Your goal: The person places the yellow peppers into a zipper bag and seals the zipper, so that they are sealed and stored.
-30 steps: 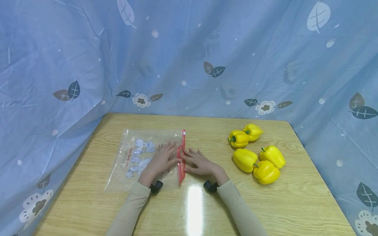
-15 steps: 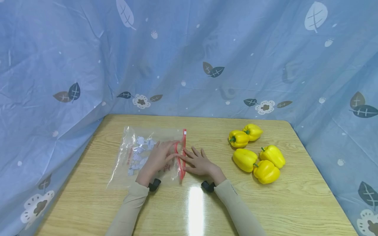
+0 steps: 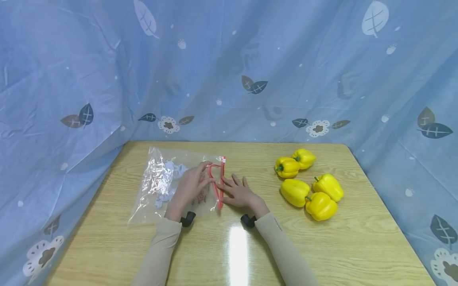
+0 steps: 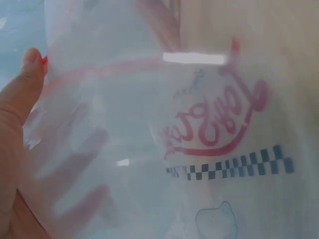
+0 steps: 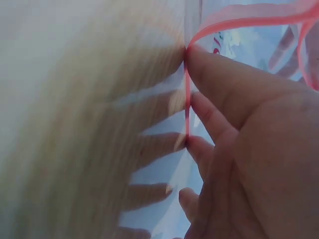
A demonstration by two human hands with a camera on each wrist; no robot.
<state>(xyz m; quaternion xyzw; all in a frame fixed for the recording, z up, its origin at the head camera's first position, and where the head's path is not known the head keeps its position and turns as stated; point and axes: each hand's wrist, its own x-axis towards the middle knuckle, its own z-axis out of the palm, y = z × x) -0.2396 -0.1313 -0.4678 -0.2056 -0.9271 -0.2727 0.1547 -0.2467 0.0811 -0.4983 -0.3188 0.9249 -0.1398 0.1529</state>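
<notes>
A clear zip bag (image 3: pixel 152 171) with pale printed figures and red lettering lies on the table, its red-edged mouth toward the right. My left hand (image 3: pixel 187 188) pinches the upper red strip (image 3: pixel 210 172) of the mouth, raised into a loop apart from the lower strip. In the left wrist view the thumb (image 4: pixel 32 74) lies at the film's edge. My right hand (image 3: pixel 245 196) has its fingers spread and fairly straight, fingertips on the lower red edge. The right wrist view shows several of those fingertips (image 5: pixel 194 142) along the red line (image 5: pixel 187 119).
Several yellow bell peppers sit on the right of the wooden table (image 3: pixel 257 159): two at the back (image 3: pixel 287 167), others (image 3: pixel 321 206) grouped nearer the front. A blue patterned curtain (image 3: pixel 214 59) surrounds the table's back and sides.
The left hand has gone from lying over the mouth to pinching its upper strip, and the gap between the red strips has widened. The right hand stays at the lower edge.
</notes>
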